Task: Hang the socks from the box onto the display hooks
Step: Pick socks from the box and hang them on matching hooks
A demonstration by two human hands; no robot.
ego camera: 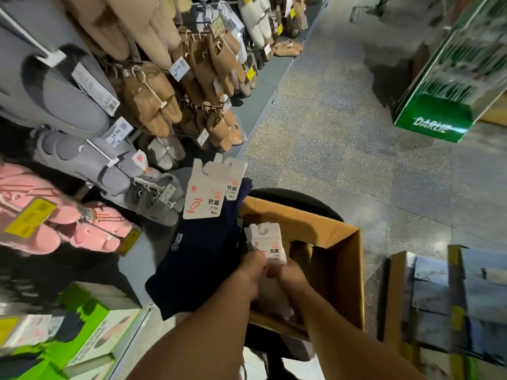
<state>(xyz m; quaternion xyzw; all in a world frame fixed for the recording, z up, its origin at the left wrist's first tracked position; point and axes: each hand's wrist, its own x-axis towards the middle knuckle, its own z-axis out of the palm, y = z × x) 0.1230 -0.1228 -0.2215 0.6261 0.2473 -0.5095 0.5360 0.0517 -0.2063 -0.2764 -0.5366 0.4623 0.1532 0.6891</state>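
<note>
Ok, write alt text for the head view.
Both hands, left hand and right hand, hold a bundle of carded socks over an open cardboard box. Navy socks hang beside racks of slippers.

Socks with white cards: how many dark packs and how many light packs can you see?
Dark socks hanging beside the box: 2
Light socks held by left hand and right hand: 1 bundle
Total: 3
</note>
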